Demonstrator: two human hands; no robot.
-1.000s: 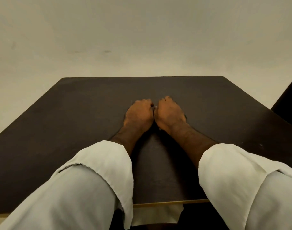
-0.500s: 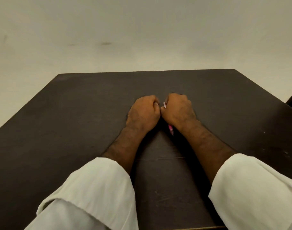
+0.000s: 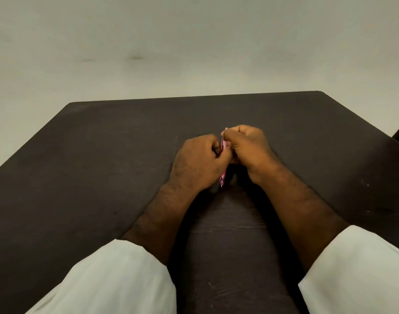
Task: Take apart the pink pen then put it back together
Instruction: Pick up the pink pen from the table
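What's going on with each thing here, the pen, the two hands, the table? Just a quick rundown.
pink pen: held between both hands, tip toward the person, mostly hidden; whether apart yet, cannot tell.
left hand: closed on the pen's lower part.
right hand: closed on its upper end.
table: dark, bare around the hands.

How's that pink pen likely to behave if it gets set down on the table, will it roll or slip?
The pink pen looks slim and rounded, so it would probably roll on the flat dark table. Its glossy plastic may be slippery. It seems light and stiff: the left hand and right hand pinch it without any visible bend.
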